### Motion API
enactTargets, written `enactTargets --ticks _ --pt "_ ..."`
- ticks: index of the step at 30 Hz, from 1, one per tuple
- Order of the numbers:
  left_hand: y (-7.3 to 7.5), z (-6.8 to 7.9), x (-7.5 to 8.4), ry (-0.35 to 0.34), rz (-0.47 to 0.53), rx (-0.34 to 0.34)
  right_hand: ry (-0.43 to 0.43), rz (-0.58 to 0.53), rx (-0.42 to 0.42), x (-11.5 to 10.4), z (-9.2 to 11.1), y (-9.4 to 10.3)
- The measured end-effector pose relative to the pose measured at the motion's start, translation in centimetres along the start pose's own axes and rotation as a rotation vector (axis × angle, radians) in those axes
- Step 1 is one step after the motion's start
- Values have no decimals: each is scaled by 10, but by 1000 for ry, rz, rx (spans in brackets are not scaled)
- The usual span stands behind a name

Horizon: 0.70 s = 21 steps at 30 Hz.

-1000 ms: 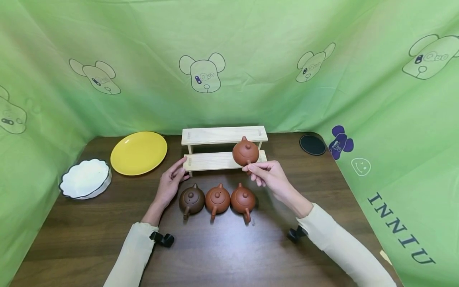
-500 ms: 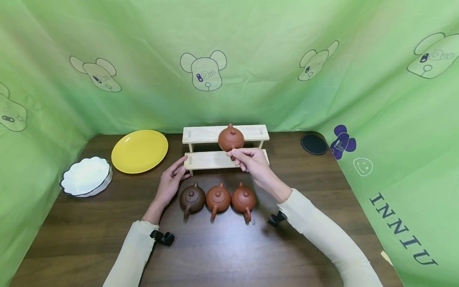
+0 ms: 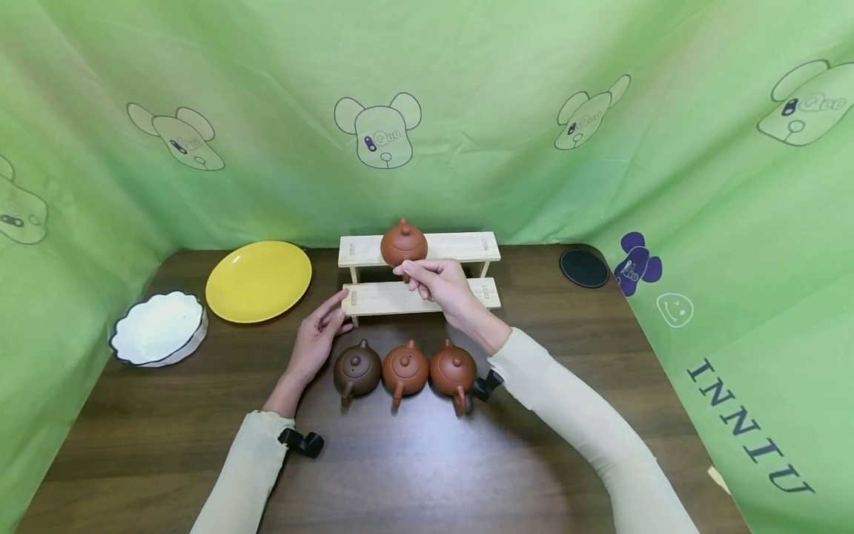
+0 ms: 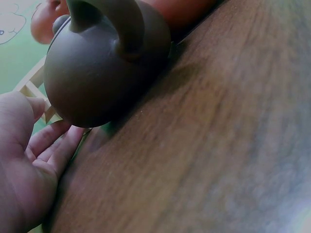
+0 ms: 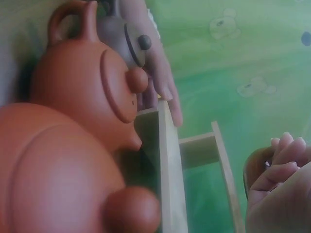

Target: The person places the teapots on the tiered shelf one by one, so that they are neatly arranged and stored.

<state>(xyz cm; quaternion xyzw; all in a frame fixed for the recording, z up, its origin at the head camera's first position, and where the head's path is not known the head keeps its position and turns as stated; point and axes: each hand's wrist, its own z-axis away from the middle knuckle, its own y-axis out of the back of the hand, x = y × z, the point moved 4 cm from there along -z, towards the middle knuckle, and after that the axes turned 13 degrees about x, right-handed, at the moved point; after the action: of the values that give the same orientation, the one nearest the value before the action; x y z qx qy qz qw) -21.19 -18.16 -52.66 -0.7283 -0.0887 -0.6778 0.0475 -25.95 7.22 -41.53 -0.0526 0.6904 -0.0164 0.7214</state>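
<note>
A two-tier wooden stand [image 3: 460, 245] is standing behind a row of three teapots [image 3: 405, 372], the left hand [image 3: 315, 343] is touching the left end of the lower shelf [image 3: 400, 299] with thumb and fingers parted, apparently steadying it, and the right hand [image 3: 445, 285] is pinching a reddish teapot [image 3: 404, 243] by its handle, seemingly keeping its body unobstructed at the upper shelf [image 3: 460, 245], contact unclear.

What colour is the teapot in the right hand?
Reddish-brown; the teapot shows best in the head view.
</note>
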Motion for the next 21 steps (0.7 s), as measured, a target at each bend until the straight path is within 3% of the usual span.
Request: enactTargets --ticks 21 --pt "-1 -1 -1 0 -18 -3 -25 14 42 6 -19 -32"
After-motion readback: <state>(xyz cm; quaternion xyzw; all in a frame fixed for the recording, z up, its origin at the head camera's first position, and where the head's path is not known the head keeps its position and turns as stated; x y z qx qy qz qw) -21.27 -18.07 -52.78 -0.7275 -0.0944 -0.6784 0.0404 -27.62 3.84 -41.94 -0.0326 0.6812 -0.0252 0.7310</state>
